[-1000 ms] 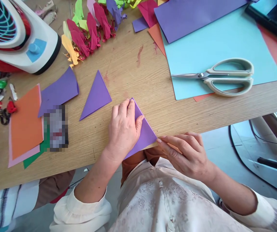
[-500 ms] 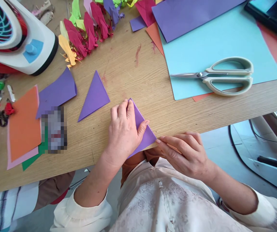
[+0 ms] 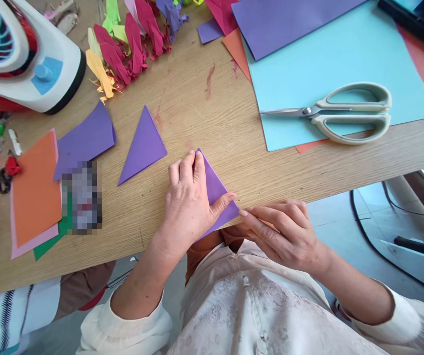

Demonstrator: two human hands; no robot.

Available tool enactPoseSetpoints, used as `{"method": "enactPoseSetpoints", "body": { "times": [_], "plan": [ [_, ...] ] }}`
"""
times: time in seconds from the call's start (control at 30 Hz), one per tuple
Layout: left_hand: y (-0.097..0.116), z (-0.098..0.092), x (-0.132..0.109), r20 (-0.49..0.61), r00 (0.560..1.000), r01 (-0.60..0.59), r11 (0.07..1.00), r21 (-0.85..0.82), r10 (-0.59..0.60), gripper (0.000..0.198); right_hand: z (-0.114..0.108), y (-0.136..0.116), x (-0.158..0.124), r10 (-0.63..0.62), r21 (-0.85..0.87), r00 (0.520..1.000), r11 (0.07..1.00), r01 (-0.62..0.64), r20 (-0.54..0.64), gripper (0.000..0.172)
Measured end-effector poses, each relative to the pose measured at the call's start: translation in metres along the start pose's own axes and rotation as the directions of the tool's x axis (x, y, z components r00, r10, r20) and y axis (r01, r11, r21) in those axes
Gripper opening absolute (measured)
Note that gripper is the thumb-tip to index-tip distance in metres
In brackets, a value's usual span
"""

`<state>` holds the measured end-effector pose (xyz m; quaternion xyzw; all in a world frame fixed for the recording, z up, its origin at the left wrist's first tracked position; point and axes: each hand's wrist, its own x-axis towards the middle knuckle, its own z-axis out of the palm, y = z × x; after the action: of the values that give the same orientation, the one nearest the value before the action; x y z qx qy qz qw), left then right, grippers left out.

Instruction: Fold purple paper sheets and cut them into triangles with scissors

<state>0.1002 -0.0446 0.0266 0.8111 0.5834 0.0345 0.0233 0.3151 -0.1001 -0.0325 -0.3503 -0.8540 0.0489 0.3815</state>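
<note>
A folded purple paper triangle point(image 3: 214, 185) lies at the table's front edge. My left hand point(image 3: 187, 204) presses flat on it, fingertips at its top corner and thumb stretched along its right side. The right corner of the paper is pinched between the thumb and fingers of my right hand point(image 3: 282, 229). Another purple triangle point(image 3: 143, 148) rests to the left of my left hand, touched by neither hand.
Scissors point(image 3: 308, 111) lie on light blue sheets point(image 3: 289, 84) at the right. Folded paper figures point(image 3: 134, 47) stand at the back. A white fan-like device point(image 3: 54, 59), orange paper point(image 3: 36, 192) and a purple sheet point(image 3: 86, 140) are at the left.
My left thumb has slid a little to the right and down along the folded paper's edge. My right hand still pinches the corner.
</note>
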Motion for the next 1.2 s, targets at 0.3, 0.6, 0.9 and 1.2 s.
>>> {"method": "enactPoseSetpoints", "body": {
  "times": [0.3,0.6,0.9,1.2],
  "plan": [
    [-0.0038,0.0021,-0.0021,0.007,1.000,-0.023,0.999,-0.042,0.023,0.104,0.0026,0.0056,-0.0060,-0.042,-0.028,0.999,0.999,0.042,0.000,0.043],
    [-0.0066,0.0034,-0.0039,-0.005,0.999,-0.042,0.997,-0.071,0.042,0.103,0.0015,0.0039,-0.0057,-0.003,-0.014,1.000,1.000,0.003,0.004,0.044],
    [-0.0078,0.0006,-0.0035,0.001,0.999,-0.052,0.995,-0.085,0.052,0.101,0.0033,0.0040,-0.0057,-0.028,-0.023,1.000,0.999,0.028,0.001,0.046],
    [-0.0075,0.0018,-0.0034,0.003,0.999,-0.041,0.994,-0.097,0.042,0.101,0.0033,0.0046,-0.0090,-0.009,-0.020,1.000,1.000,0.009,0.019,0.055]
  ]
}}
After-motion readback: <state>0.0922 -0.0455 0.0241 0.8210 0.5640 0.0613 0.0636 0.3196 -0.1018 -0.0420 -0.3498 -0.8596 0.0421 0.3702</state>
